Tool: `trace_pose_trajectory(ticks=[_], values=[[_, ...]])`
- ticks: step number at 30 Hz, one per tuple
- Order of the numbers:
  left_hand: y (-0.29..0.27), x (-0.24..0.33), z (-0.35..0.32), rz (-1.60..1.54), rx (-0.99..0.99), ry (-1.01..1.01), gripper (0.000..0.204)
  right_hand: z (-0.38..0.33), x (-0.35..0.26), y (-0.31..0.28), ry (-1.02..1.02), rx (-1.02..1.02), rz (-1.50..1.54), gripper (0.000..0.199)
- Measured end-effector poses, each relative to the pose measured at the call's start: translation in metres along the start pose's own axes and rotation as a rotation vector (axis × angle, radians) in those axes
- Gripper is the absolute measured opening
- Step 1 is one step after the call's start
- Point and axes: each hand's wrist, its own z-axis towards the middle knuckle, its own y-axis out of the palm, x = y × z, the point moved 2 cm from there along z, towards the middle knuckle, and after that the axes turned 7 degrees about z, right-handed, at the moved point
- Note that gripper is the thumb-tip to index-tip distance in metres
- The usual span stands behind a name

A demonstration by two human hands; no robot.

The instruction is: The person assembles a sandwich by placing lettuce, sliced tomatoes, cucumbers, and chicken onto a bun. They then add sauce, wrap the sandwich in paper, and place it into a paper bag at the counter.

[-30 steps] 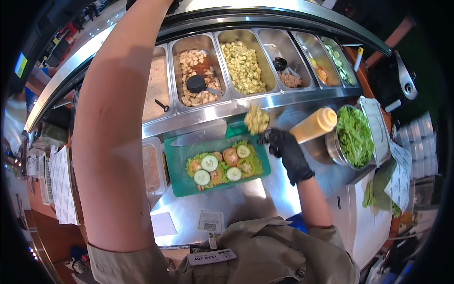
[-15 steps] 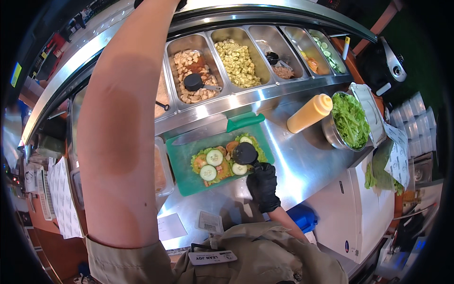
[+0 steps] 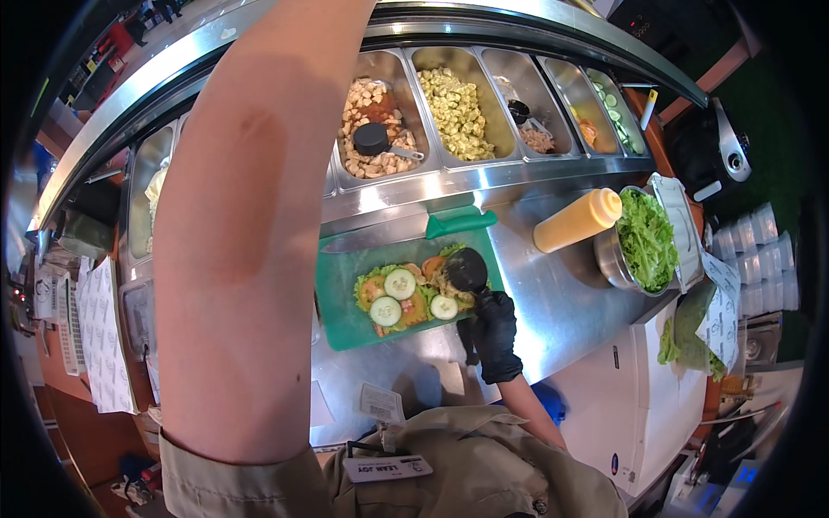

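The right hand (image 3: pixel 494 332) wears a black glove, and its fingers hold a black scoop (image 3: pixel 467 268) over the right edge of the green tray (image 3: pixel 338 319), touching the salad (image 3: pixel 413 292) of cucumber and tomato. The left arm reaches up out of view, so I cannot tell what its fingers do. A yellow squeeze bottle (image 3: pixel 577 220) lies on the surface beside a bowl of lettuce (image 3: pixel 646 239), and a small white label (image 3: pixel 381 402) sits at the surface's near edge.

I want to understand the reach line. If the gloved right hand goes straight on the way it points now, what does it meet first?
The right hand points up the picture. It already holds a black scoop over the salad on the green board. Beyond these, the first thing would probably be the knife's green handle; depth is unclear.
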Motion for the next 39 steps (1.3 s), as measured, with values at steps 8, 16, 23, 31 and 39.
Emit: trace_pose_trajectory(ticks=[8, 16, 23, 31, 39], values=[[0.004, -0.001, 0.004, 0.003, -0.095, -0.016, 0.028, 0.010, 0.009, -0.004, 0.059, -0.040, 0.122, 0.024], [0.012, -0.002, -0.002, 0.009, 0.121, 0.050, 0.034, 0.155, 0.014, -0.013, -0.007, -0.003, 0.142, 0.019], [0.005, 0.000, 0.009, -0.009, -0.215, -0.070, 0.034, 0.205, -0.033, -0.014, -0.326, -0.112, -0.222, 0.066], [0.002, 0.000, 0.005, -0.072, -0.204, -0.110, 0.032, 0.078, -0.044, 0.005, -0.337, -0.820, -0.330, 0.108], [-0.006, 0.002, 0.002, -0.079, -0.200, -0.103, 0.031, 0.084, -0.022, 0.011, -0.157, -0.857, -0.192, 0.111]])
